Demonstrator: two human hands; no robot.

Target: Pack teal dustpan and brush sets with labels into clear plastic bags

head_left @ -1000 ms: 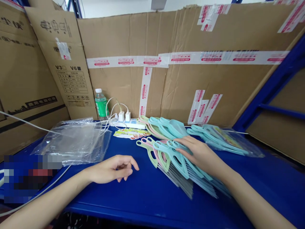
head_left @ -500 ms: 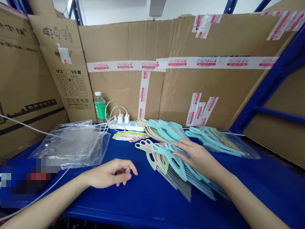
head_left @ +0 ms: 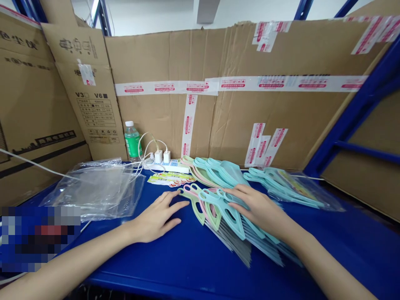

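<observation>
Forward and to the right since half a second ago, the left hand has moved up to the ring ends of the fanned brushes, its curled fingers now straightened. Its grip is spread apart with nothing in it; whether a fingertip touches the nearest green ring cannot be told. These brushes lie overlapping on the blue surface, right of the left hand, with green, pink and light-blue handles and grey bristles pointing toward the near right. Over the blue handles lies the right hand, palm down; whether its grip is closed on any of them cannot be told.

Just behind the brushes sit stacked dustpans in matching colours, and to their right a blue set in a clear bag. Printed strips lie left of the dustpans, in front of a white power strip with two plugged-in chargers. A green-labelled bottle stands upright farther left, near flat clear plastic bags. Taped cardboard walls the back.
</observation>
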